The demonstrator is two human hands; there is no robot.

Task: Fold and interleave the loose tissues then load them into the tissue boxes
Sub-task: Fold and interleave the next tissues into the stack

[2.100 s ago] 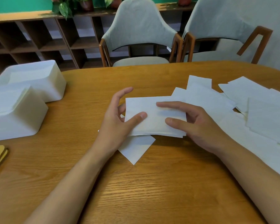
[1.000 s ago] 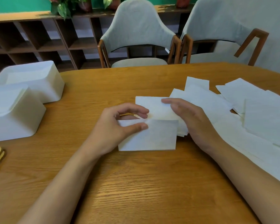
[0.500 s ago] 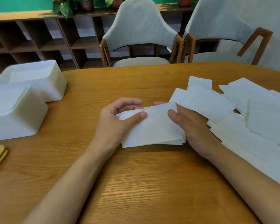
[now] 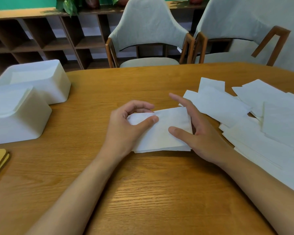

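Near the middle of the wooden table (image 4: 143,192), the left hand (image 4: 126,128) pinches the small stack of folded white paper tissues (image 4: 161,134) by its left end. The right hand (image 4: 200,134), fingers straight, braces the right edge, apparently squaring layers.

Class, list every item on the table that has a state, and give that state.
folded tissue stack: lying flat, layered
left hand: pinches the stack's left end
right hand: fingers straight, thumb on stack
loose tissues: unfolded, overlapping
near tissue box: open, holding tissues
far tissue box: open
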